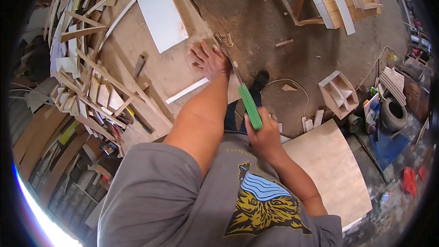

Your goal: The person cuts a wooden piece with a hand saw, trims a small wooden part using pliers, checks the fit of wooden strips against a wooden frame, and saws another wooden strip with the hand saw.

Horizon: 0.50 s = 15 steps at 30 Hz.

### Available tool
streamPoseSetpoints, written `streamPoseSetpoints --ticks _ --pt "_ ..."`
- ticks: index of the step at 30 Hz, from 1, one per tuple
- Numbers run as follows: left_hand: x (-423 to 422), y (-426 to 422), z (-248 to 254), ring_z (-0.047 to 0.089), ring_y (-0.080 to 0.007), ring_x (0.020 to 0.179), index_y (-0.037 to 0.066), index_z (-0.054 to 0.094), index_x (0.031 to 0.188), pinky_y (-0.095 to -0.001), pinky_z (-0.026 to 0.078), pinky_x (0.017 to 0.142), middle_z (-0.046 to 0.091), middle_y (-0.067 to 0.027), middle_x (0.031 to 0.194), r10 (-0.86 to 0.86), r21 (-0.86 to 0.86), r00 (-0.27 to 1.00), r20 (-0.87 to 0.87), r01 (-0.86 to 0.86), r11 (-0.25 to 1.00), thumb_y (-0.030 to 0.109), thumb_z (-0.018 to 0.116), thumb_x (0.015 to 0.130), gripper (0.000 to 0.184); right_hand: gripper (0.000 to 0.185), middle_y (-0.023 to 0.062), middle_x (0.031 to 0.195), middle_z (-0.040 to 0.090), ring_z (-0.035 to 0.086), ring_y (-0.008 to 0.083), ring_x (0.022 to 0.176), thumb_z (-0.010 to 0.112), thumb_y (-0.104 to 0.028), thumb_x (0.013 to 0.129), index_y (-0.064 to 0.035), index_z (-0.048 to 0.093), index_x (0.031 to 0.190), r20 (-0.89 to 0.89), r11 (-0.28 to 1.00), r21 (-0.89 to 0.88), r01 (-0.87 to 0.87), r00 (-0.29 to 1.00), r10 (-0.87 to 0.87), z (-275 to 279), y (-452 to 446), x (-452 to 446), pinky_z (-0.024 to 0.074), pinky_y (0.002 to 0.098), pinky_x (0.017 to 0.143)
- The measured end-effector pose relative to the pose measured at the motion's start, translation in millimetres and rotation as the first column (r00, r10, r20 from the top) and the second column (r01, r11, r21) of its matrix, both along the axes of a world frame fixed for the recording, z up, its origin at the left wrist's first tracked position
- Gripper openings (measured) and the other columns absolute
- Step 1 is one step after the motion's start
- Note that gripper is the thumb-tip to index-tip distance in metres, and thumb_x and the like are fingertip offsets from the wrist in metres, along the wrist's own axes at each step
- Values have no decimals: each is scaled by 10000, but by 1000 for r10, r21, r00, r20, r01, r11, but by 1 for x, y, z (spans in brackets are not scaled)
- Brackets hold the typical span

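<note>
Along the edge of the tabletop [160,74], the right hand [265,133] has its grip clenched on a green-handled saw [250,106]; the left hand [210,59] lies spread flat, grasping nothing; sawing seems in hand; the next stroke calls for steadiness, blade [237,73] clear of fingers.

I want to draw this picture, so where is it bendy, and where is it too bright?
In the head view, the pale sheet at lower right seems bowed, probably from a wide lens; in the head view, white glare fills the lower left edge; in the head view, the green handle stands out in the right hand.
</note>
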State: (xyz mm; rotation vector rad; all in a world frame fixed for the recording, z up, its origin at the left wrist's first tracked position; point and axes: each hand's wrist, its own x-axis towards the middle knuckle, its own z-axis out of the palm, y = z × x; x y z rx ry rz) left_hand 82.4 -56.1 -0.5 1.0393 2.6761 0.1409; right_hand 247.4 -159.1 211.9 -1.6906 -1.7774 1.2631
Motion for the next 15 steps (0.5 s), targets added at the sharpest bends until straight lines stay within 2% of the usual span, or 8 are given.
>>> streamPoseSetpoints --ticks 3,6,9,12,15 --pt "0 3 -3 39 -368 1565 162 298 1582 -624 125 1203 105 -146 1695 2 -2 1000 -12 -2 1000 400 389 1041 598 210 223 812 647 656 443 703 698 -157 927 -25 539 966 -69 1000 7 24 997 -23 24 -22 22 533 474 592" --pt "1 -1 -1 39 -367 1565 161 296 1582 -620 124 1205 103 -149 1695 -3 -5 1000 23 3 1000 401 388 1043 597 148 190 747 641 704 370 683 689 -99 939 -10 586 997 0 999 38 -28 1000 28 -18 -5 4 541 404 601" --pt "-2 -1 -1 41 -365 1566 161 298 1581 -615 121 1207 109 -150 1693 9 -2 1000 28 -9 1000 405 387 1042 598 204 213 818 661 696 406 726 698 -147 929 -17 564 1010 36 998 -13 -55 998 56 -22 5 -6 562 454 622" --pt "0 4 0 44 -363 1566 162 291 1583 -608 109 1212 114 -148 1692 6 -23 1000 22 -5 1000 405 387 1042 602 201 226 798 646 658 442 708 692 -155 929 -30 540 972 -44 1000 2 4 999 -4 16 -12 14 535 480 591" --pt "1 0 1 47 -364 1565 165 289 1585 -612 111 1210 118 -150 1691 -2 -2 1000 21 2 1000 399 392 1040 602 206 220 769 639 663 435 707 695 -162 930 -35 542 985 -18 1000 -6 2 1000 -2 -18 0 3 529 487 588"
